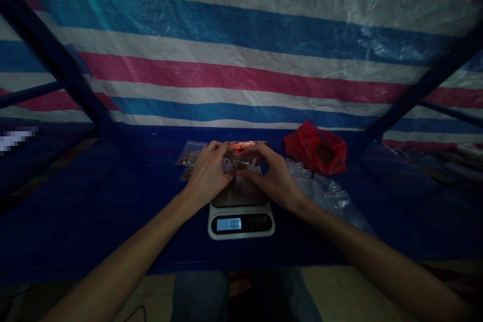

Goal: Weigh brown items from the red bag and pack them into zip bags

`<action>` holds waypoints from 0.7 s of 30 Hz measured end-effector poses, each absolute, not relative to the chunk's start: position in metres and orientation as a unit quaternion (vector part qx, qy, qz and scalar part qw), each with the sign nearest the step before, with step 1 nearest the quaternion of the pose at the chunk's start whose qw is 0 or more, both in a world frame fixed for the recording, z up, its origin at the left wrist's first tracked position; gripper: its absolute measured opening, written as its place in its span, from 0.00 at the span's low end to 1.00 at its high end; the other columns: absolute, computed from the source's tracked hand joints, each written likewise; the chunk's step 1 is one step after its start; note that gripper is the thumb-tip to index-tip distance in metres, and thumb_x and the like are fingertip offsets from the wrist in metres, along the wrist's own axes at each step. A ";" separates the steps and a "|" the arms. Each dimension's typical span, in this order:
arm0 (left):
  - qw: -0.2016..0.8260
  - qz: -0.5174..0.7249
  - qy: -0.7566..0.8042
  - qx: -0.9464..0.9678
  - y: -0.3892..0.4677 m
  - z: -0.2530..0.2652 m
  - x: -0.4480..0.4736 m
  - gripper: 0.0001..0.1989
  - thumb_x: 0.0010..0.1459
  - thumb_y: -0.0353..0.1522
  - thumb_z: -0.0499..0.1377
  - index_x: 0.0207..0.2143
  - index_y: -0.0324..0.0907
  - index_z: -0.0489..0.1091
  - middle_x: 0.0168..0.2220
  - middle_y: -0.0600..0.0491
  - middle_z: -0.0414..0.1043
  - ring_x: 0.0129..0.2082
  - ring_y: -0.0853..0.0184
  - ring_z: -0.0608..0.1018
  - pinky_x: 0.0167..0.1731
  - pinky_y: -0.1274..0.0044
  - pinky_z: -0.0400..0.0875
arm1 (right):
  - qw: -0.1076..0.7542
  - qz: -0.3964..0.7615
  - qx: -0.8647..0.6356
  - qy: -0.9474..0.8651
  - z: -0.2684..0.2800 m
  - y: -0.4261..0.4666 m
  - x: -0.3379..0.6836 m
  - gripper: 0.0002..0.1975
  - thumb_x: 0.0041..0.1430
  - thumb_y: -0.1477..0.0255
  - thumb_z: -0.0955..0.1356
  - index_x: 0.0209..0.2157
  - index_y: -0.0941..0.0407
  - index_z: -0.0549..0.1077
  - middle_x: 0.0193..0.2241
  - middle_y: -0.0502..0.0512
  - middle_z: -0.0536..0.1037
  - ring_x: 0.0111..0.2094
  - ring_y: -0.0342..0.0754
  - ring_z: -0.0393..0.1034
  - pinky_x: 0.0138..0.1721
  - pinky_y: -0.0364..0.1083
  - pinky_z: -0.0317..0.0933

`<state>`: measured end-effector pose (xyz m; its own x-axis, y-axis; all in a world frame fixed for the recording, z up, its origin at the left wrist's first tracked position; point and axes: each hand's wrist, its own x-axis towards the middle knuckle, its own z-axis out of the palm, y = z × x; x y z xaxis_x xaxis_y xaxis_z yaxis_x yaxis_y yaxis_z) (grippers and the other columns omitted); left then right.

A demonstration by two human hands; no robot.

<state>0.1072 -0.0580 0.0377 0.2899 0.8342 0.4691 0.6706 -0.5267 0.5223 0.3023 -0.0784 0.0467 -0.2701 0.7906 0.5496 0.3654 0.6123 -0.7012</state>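
We have both hands together over the kitchen scale (241,211), near the far end of its plate. Our left hand (210,170) has its fingers bent and pinched on one side of a small clear packet (241,161), and our right hand (276,175) pinches it from the other side, thumb and fingers curled in. The packet thus sits between our fingertips above the scale; we cannot tell whether it touches the plate, and our fingers hide much of it.

The scale stands on the blue worktop (151,211), its lit display (229,224) facing us and reading 10.0. Just beyond our fingers we see the edge of a bright, orange-and-red patterned thing (247,145), too covered for us to say what it is.

Left of the scale, partly behind our left hand, lie clear bags (187,158) with something brown in them. To the right, behind our right forearm, flat clear zip bags (337,201) overlap one another. Farther back on that side sits a crumpled red plastic bag (302,146), its mouth open on some brown stuff (324,152).

A striped plastic sheet (241,75) hangs behind the worktop, and our jeans (199,294) show below its near edge.
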 end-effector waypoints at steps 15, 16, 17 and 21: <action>0.272 0.475 0.417 0.726 -0.065 0.049 0.107 0.08 0.57 0.30 0.66 0.40 0.43 0.72 0.39 0.53 0.77 0.41 0.62 0.80 0.45 0.69 0.72 | 0.589 0.080 -0.379 -0.710 0.057 -0.079 0.333 0.12 0.68 0.66 0.70 0.51 0.50 0.74 0.44 0.55 0.73 0.43 0.50 0.70 0.42 0.50 0.68; 0.312 0.493 0.410 0.701 -0.064 0.051 0.105 0.09 0.58 0.31 0.67 0.40 0.43 0.72 0.38 0.53 0.78 0.41 0.63 0.80 0.45 0.70 0.72 | 0.612 0.095 -0.403 -0.674 0.057 -0.074 0.340 0.12 0.70 0.64 0.69 0.52 0.50 0.73 0.41 0.54 0.73 0.39 0.49 0.69 0.39 0.49 0.67; 0.356 0.512 0.403 0.670 -0.063 0.051 0.102 0.11 0.58 0.32 0.68 0.41 0.44 0.70 0.37 0.54 0.78 0.40 0.64 0.80 0.43 0.71 0.72 | 0.626 0.111 -0.424 -0.645 0.058 -0.068 0.348 0.12 0.71 0.63 0.66 0.53 0.50 0.72 0.37 0.53 0.72 0.35 0.47 0.68 0.35 0.48 0.66; 0.521 0.538 0.343 0.567 -0.060 0.051 0.096 0.19 0.58 0.33 0.70 0.46 0.47 0.64 0.38 0.56 0.79 0.38 0.66 0.81 0.38 0.75 0.73 | 0.600 0.191 -0.480 -0.611 0.052 -0.038 0.383 0.21 0.72 0.55 0.62 0.55 0.51 0.74 0.26 0.49 0.69 0.25 0.46 0.64 0.27 0.45 0.62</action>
